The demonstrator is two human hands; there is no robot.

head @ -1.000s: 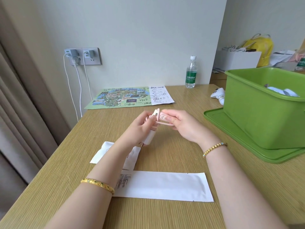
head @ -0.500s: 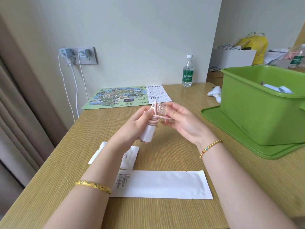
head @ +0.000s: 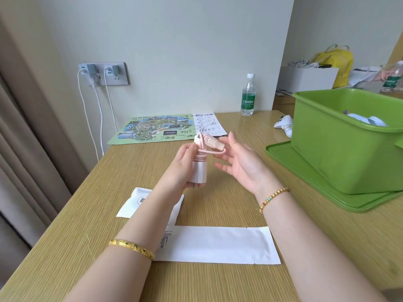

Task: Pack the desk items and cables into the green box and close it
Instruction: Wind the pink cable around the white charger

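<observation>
My left hand (head: 182, 168) grips a white charger block (head: 198, 174) with a pink braided cable (head: 204, 152) wound round its top, held above the middle of the desk. My right hand (head: 241, 164) pinches the cable's pink strap end (head: 212, 142) between thumb and forefinger, the other fingers spread. The green box (head: 340, 147) stands at the right on its green lid (head: 301, 171), open, with white items (head: 368, 120) inside. Two white packets, one small (head: 139, 203) and one long (head: 218, 245), lie on the desk near me.
A map leaflet (head: 157, 129) lies at the desk's back. A water bottle (head: 248, 95) stands near the wall. A white controller (head: 284, 125) rests behind the box. Chargers with white cables sit in the wall socket (head: 102, 74). A white carton and yellow bag (head: 335, 62) stand far right.
The right hand has drawn the pink strap end out to the right and opened its lower fingers. The left hand still holds the charger upright. The camera view shifted slightly.
</observation>
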